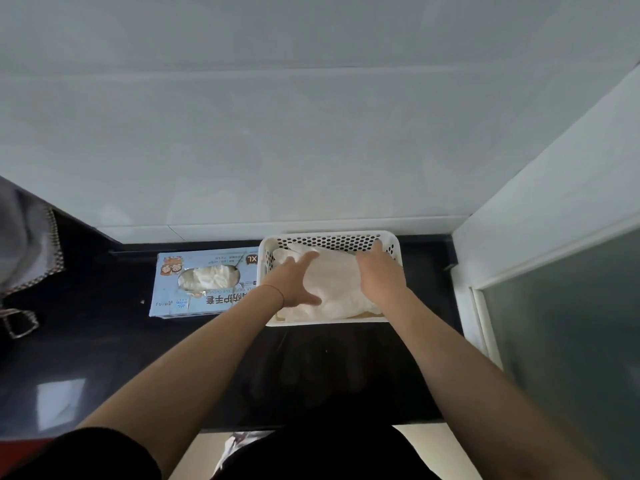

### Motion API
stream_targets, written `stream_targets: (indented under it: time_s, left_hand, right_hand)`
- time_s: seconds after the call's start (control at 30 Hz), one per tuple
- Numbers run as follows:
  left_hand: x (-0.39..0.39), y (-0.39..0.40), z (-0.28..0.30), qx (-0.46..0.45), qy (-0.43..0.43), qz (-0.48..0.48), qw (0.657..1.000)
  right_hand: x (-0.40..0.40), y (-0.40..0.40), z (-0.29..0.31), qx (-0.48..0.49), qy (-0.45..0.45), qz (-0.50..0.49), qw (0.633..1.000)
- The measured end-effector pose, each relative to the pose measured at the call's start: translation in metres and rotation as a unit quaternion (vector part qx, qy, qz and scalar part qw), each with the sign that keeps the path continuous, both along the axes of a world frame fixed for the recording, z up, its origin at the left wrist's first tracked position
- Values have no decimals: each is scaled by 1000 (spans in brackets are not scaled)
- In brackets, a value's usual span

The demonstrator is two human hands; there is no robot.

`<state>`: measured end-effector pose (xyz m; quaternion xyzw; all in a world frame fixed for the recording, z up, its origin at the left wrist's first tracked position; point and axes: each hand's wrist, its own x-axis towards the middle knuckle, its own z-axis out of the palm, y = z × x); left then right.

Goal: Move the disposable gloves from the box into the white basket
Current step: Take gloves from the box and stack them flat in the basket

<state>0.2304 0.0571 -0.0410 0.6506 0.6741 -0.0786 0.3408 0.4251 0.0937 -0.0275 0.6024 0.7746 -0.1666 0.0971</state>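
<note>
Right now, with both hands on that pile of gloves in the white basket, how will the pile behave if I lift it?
The pile of gloves looks crumpled and thin, so it will probably sag and drape, not hold shape. It is likely very light, and loose pieces may slip off separately. The left hand and right hand lie spread on it, inside the white basket; gathering it from both sides seems wise.

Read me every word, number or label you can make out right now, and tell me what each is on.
"XL": dark tab at the far right corner of the glove box top, upside down to the camera.
"手套": large dark characters along the box's near edge, upside down; the characters before them are cut off by the left forearm.
Smaller print lines on the box: too blurred to read.
White basket: no text.
</note>
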Motion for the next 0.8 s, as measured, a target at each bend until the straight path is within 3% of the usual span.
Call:
stream_targets:
  time_s: [0.07,0.17,0.3,0.57,0.7,0.8]
  left_hand:
    - [-3,-1,6,52,27,-11,998]
    - [-7,-5,7,53,62,-56,995]
    - [-8,-10,2,62,35,-41,997]
    - [-29,-8,21,102,-114,163,975]
    - [-50,-10,33,125,-142,212,959]
    - [-73,-15,43,149,-130,234,952]
  right_hand:
    - [-13,0,1,-2,46,-13,999]
    - [-36,-9,-5,-87,132,-19,987]
    - [-50,-26,-22,-123,130,-10,984]
    - [-41,-17,-16,-126,168,-83,974]
    - [-55,-9,-4,-199,102,-16,975]
    - [-76,-5,17,-147,61,-10,987]
